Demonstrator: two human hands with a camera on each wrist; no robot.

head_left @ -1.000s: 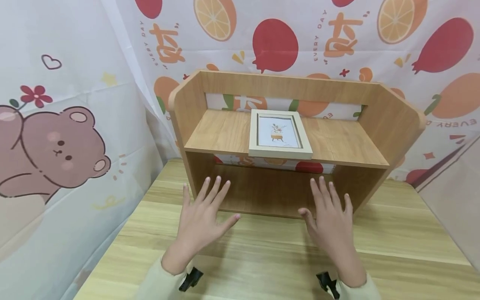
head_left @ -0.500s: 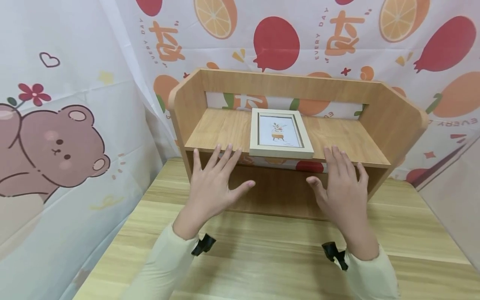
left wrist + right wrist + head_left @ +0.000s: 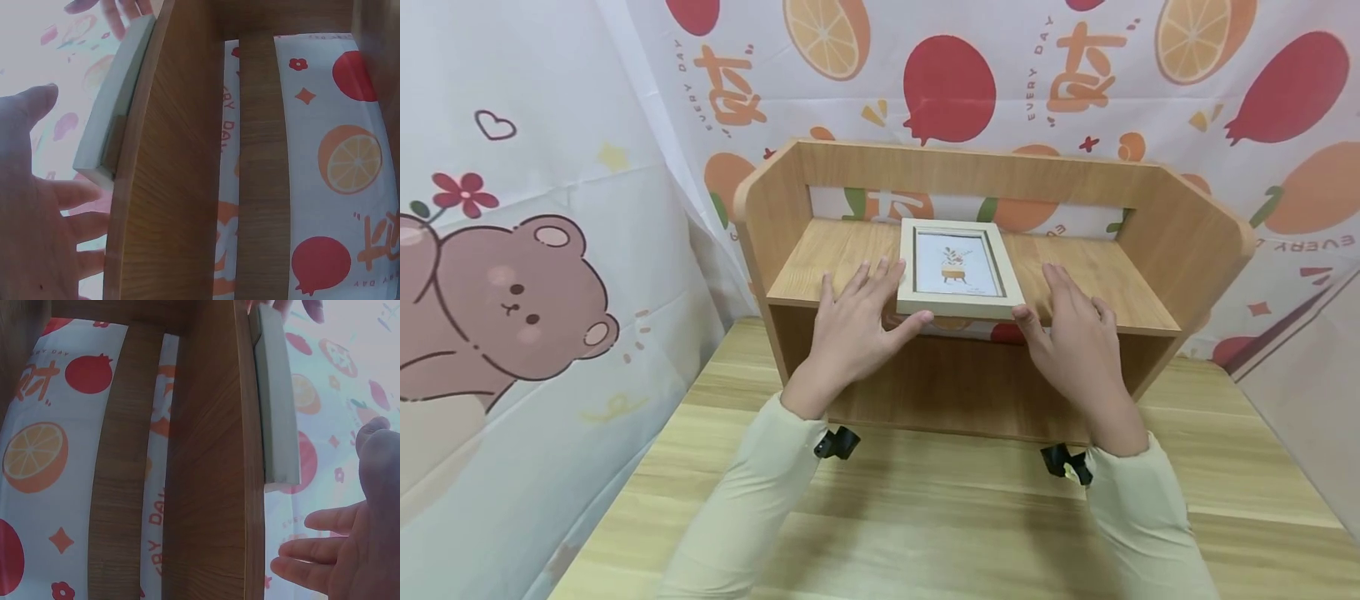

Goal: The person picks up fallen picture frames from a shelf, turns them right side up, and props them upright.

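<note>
A cream picture frame (image 3: 955,307) with a drawing of a potted plant lies face up on the upper shelf, its near end jutting slightly past the shelf's front edge. Left of it is my left hand (image 3: 857,333), fingers spread over the shelf and thumb by the frame's near corner. On the other side my right hand (image 3: 1075,342) has its thumb tip at the frame's right corner, fingers extended above the shelf. Both wrist views show the picture frame (image 3: 119,94) edge-on upon the board, with straight fingers (image 3: 312,550) beyond its end.
The two-tier wooden desktop shelf (image 3: 835,250) stands on a light wood-grain table (image 3: 925,517). Behind it hangs a fruit-print cloth (image 3: 1000,50); a bear-print cloth (image 3: 550,292) hangs at the left. Below the upper board is the lower compartment (image 3: 955,383).
Both hands have moved forward and up from in front of the lower compartment to the upper shelf, then closed in on either side of the picture frame. The frame stays in place.
</note>
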